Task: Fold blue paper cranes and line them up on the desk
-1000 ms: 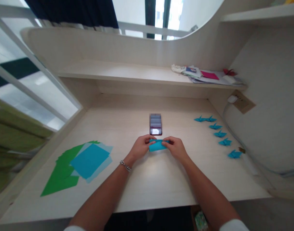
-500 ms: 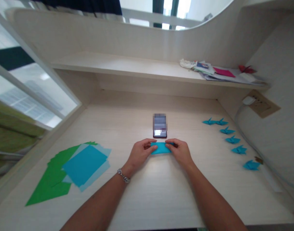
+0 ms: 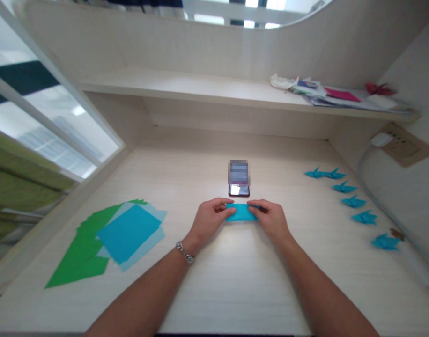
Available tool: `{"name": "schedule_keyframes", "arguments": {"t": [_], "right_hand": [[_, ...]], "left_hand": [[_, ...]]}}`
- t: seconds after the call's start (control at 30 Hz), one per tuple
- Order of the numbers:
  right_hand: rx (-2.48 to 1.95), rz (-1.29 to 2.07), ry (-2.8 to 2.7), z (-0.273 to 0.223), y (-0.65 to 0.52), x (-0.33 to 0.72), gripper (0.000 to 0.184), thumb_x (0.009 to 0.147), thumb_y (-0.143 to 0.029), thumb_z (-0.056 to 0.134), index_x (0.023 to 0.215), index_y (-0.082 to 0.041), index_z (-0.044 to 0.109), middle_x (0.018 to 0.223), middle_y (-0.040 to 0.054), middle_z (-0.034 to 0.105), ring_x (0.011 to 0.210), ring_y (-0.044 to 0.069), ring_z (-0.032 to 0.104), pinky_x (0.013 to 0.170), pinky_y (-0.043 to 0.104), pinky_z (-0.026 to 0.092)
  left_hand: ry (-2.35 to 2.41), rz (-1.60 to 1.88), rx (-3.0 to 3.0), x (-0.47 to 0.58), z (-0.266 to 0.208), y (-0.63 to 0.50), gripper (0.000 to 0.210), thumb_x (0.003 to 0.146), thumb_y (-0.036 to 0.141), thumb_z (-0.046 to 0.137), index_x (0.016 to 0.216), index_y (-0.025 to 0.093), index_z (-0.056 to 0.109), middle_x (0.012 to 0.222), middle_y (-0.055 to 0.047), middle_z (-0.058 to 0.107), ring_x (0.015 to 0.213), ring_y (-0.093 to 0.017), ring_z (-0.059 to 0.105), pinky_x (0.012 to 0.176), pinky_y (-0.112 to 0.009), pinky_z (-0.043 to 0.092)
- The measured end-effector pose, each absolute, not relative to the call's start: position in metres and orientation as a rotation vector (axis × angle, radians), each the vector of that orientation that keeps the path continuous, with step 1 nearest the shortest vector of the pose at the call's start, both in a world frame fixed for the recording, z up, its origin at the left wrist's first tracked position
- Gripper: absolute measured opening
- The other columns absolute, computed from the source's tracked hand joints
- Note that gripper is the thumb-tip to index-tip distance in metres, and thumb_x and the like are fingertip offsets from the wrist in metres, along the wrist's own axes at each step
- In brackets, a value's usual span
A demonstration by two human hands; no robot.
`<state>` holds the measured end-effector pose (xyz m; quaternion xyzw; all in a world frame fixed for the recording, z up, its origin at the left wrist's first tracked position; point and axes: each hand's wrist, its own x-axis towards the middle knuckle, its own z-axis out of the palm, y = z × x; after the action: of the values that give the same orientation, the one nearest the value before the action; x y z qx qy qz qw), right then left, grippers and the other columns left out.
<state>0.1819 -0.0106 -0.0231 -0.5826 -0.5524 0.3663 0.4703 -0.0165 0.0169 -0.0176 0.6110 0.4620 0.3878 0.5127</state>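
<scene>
A blue sheet of origami paper (image 3: 241, 212), folded into a narrow rectangle, lies at the middle of the desk between my hands. My left hand (image 3: 214, 214) pinches its left end, thumb on top and fingers at the far edge. On the right end, my right hand (image 3: 269, 216) grips it the same way. Just beyond the paper lies a phone (image 3: 239, 189), its screen partly blurred. Several folded blue paper cranes (image 3: 353, 201) stand in a row along the right side.
To the left, blue paper sheets (image 3: 130, 234) overlap a fan of green sheets (image 3: 74, 257). A shelf (image 3: 186, 87) crosses the back, with papers (image 3: 327, 94) on its right part. A white cable (image 3: 364, 168) runs from the wall socket (image 3: 406, 144) down the right side.
The camera view has shifted slightly, so the desk sits a little higher and most things appear further right. Both hands keep their hold on the folded paper.
</scene>
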Motion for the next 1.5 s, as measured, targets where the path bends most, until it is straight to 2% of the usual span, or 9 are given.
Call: {"name": "schedule_keyframes", "arguments": {"t": [0.3,0.53,0.63,0.73,0.87,1.27,1.5], "right_hand": [[-1.419,0.903,-1.367,-0.026,-0.01,0.183,0.02,0.075,-0.03,0.067,0.091,-0.022,0.075,0.09,0.0056,0.074,0.083,0.023,0.066,0.077,0.036,0.051],[-1.434,0.863,-1.413,-0.024,-0.01,0.183,0.02,0.075,-0.032,0.065,0.089,-0.023,0.076,0.089,0.0055,0.074,0.082,0.024,0.066,0.075,0.037,0.051],[-1.441,0.854,-1.439,-0.024,-0.01,0.184,0.019,0.075,-0.031,0.065,0.089,-0.023,0.076,0.089,0.0053,0.074,0.083,0.024,0.066,0.075,0.036,0.051],[-1.436,0.852,-1.446,-0.023,-0.01,0.184,0.02,0.076,-0.031,0.065,0.091,-0.023,0.075,0.09,0.0053,0.074,0.084,0.024,0.066,0.076,0.036,0.051],[-1.414,0.857,-1.457,-0.022,-0.011,0.184,0.02,0.078,-0.03,0.064,0.093,-0.023,0.075,0.093,0.0053,0.074,0.087,0.023,0.066,0.078,0.036,0.05],[-1.4,0.896,-1.581,-0.015,-0.014,0.181,0.017,0.078,-0.026,0.061,0.088,-0.025,0.075,0.089,0.004,0.074,0.084,0.021,0.066,0.078,0.034,0.05],[-1.376,0.998,-1.187,-0.02,-0.011,0.176,0.031,0.071,-0.028,0.068,0.099,-0.016,0.068,0.08,0.006,0.072,0.071,0.02,0.066,0.064,0.03,0.051]], "left_hand": [[1.125,0.928,1.456,-0.016,-0.018,0.018,0.03,0.075,0.033,0.071,0.099,0.014,0.07,0.08,-0.007,0.072,0.071,-0.018,0.066,0.062,-0.026,0.052],[1.119,0.929,1.506,-0.017,-0.018,0.018,0.028,0.075,0.033,0.07,0.095,0.014,0.07,0.075,-0.006,0.071,0.066,-0.018,0.065,0.058,-0.026,0.051],[1.102,0.929,1.531,-0.017,-0.018,0.018,0.03,0.077,0.033,0.068,0.1,0.014,0.07,0.071,-0.005,0.07,0.063,-0.016,0.063,0.055,-0.024,0.048],[1.1,0.922,1.543,-0.018,-0.019,0.018,0.034,0.077,0.034,0.068,0.105,0.015,0.07,0.075,-0.005,0.071,0.065,-0.017,0.063,0.057,-0.025,0.049],[1.123,0.915,1.532,-0.018,-0.019,0.017,0.032,0.077,0.035,0.068,0.102,0.016,0.072,0.085,-0.008,0.074,0.072,-0.019,0.065,0.062,-0.028,0.051],[1.112,0.812,1.628,-0.016,-0.016,0.016,0.019,0.076,0.03,0.068,0.089,0.018,0.075,0.084,-0.007,0.075,0.074,-0.02,0.066,0.065,-0.029,0.051],[1.092,0.856,1.492,-0.012,-0.017,0.013,0.021,0.077,0.033,0.067,0.084,0.014,0.073,0.08,-0.008,0.073,0.07,-0.019,0.065,0.061,-0.028,0.05]]}}
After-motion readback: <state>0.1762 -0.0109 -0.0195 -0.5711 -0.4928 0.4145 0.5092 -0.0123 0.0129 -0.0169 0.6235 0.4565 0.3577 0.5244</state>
